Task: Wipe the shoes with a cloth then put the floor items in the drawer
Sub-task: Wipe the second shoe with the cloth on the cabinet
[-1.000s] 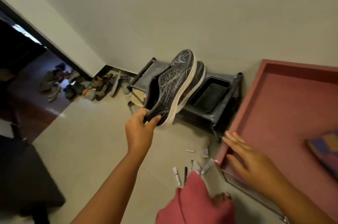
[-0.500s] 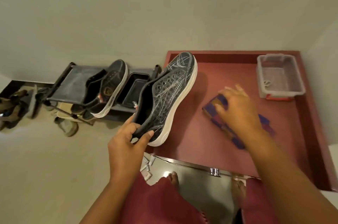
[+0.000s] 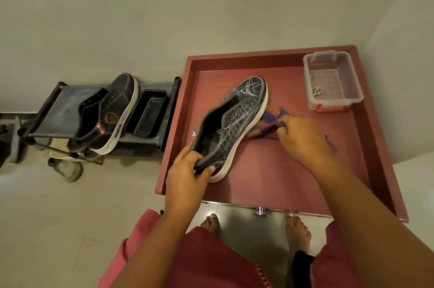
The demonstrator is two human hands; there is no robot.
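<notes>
My left hand (image 3: 187, 175) grips the heel of a black sneaker (image 3: 232, 123) with white scribble lines and a white sole, holding it above the red cabinet top (image 3: 270, 170). My right hand (image 3: 303, 137) pinches a purple and orange checked cloth (image 3: 270, 120) that lies on the cabinet top just right of the sneaker. The matching second sneaker (image 3: 110, 113) leans on the dark shoe rack (image 3: 65, 104) to the left.
A clear plastic box (image 3: 333, 80) with a red latch stands at the cabinet top's back right corner. A black tray (image 3: 148, 113) sits on the rack. A drawer handle (image 3: 259, 211) shows below the cabinet's front edge. More footwear (image 3: 65, 167) lies under the rack. My bare feet (image 3: 297, 231) stand on the tile floor.
My left hand has carried the sneaker rightward over the cabinet top. My right hand went from resting on the cloth to pinching it beside the sneaker. The view has turned right.
</notes>
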